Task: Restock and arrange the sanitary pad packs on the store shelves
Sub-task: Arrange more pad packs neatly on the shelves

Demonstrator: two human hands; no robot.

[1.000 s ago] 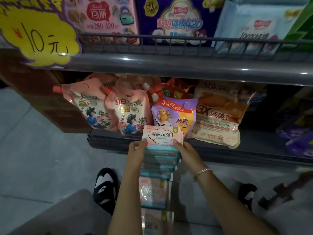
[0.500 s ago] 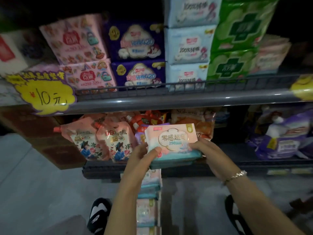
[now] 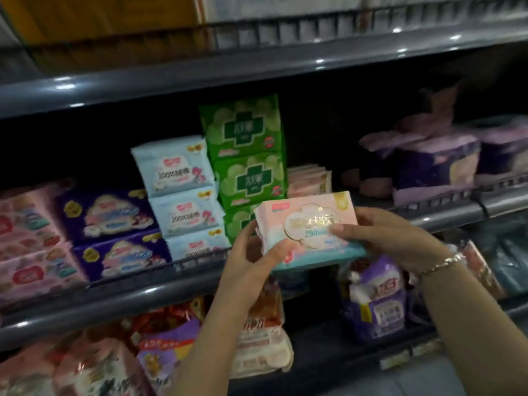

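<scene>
Fingers (image 3: 347, 230) of right hand (image 3: 391, 238) and left hand (image 3: 251, 252) clamped on opposite ends of pink-and-teal pad pack (image 3: 307, 224), thumbs across the printed face. 2-sided grip likely to keep soft film flat and label forward. Pack held in air just in front of middle shelf (image 3: 143, 295) rail, near gap right of green packs (image 3: 248, 155), beside low pink stack (image 3: 308, 178). Probable slot. Glossy, pillowy wrappers throughout; light-blue packs (image 3: 177, 192) stacked 3 high. Refill pouches (image 3: 377, 298) below.
</scene>
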